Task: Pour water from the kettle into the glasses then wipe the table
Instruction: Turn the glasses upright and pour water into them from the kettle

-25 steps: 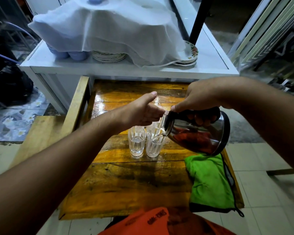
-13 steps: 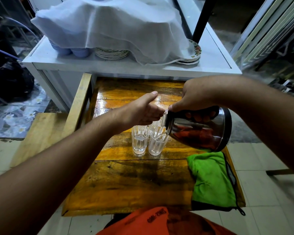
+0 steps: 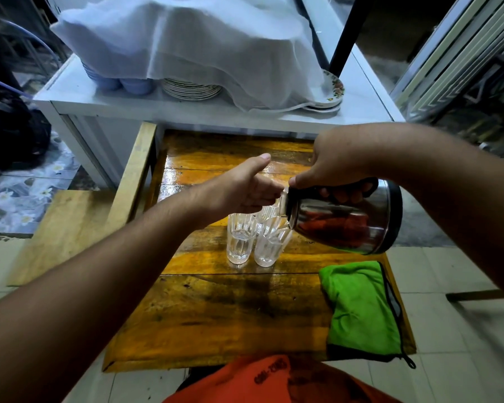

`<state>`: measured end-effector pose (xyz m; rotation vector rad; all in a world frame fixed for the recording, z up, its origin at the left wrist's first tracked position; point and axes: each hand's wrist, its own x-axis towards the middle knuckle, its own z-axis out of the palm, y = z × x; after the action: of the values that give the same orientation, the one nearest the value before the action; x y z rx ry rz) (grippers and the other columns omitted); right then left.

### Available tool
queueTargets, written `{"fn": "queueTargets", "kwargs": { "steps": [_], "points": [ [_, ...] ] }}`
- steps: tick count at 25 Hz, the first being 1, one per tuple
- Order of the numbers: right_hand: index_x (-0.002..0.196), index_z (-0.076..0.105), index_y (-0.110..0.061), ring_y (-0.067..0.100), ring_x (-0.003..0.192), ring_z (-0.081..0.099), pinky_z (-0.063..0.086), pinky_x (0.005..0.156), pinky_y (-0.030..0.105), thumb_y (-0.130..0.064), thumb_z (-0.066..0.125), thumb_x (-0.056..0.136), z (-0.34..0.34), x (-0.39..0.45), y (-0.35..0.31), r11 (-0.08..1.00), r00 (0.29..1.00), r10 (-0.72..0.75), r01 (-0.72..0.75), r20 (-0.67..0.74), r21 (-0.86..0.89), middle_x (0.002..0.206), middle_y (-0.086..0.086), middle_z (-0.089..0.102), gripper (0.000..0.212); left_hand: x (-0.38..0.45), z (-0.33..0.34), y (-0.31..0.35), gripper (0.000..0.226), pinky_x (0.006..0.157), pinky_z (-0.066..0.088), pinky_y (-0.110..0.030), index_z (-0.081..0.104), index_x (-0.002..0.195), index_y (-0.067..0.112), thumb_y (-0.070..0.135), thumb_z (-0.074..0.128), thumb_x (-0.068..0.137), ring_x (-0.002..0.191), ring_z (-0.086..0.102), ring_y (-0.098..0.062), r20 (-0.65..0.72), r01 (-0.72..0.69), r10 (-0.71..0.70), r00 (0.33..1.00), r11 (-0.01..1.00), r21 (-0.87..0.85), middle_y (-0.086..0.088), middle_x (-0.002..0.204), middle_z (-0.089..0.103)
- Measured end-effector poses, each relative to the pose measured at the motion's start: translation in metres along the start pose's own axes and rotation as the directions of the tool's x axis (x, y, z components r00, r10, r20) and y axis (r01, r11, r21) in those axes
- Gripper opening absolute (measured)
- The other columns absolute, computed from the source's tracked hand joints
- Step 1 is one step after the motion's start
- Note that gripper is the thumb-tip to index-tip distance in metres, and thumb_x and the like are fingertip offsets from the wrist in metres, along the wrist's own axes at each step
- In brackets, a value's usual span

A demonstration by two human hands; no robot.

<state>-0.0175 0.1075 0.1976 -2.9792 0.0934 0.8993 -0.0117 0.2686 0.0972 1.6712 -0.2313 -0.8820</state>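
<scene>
Table [image 3: 221,321]: glossy wooden planks, amber with dark patches, shiny at the far end.
Glasses [image 3: 255,242]: clear, ribbed, upright, clustered tight near the table's middle; two front ones plain to see, more behind partly hidden.
Cloth [image 3: 358,309]: green with dark edging, bunched at the table's near right corner, well apart from the glasses.
Counter [image 3: 370,100]: white, beyond the table's far edge.
Plates [image 3: 191,89]: stacked on the counter, partly under a white sheet [image 3: 186,42].

Dark printing is showing on the orange garment [image 3: 274,382] at the bottom edge, upside down and blurred; it cannot be read. Nothing else is carrying readable text.
</scene>
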Motion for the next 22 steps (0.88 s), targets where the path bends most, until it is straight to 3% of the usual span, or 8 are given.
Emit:
{"fn": "queueTargets", "kwargs": {
  "steps": [15, 22],
  "points": [
    [0.062, 0.068, -0.011, 0.012, 0.032, 0.059, 0.047, 0.043, 0.023, -0.055, 0.062, 0.088, -0.015, -0.011, -0.004, 0.999, 0.996, -0.032, 0.029, -0.080, -0.042, 0.036, -0.003, 0.061, 0.051, -0.005, -0.005, 0.009, 0.071, 0.115, 0.034, -0.038, 0.059, 0.131, 0.009, 0.054, 0.013, 0.100, 0.127, 0.056, -0.017, -0.003, -0.026, 0.026, 1.000, 0.998, -0.062, -0.011, 0.137, 0.060],
    [0.066, 0.069, -0.010, 0.015, 0.039, 0.061, 0.053, 0.049, 0.026, -0.055, 0.062, 0.088, -0.007, -0.004, 0.006, 0.999, 0.997, -0.025, 0.027, -0.068, 0.033, 0.041, -0.001, 0.063, 0.050, -0.002, -0.003, 0.007, 0.070, 0.114, 0.035, -0.036, 0.059, 0.131, 0.011, 0.054, 0.014, 0.100, 0.127, 0.055, -0.016, 0.004, -0.023, 0.023, 1.000, 1.000, -0.021, -0.009, 0.138, 0.059]
  ]
}}
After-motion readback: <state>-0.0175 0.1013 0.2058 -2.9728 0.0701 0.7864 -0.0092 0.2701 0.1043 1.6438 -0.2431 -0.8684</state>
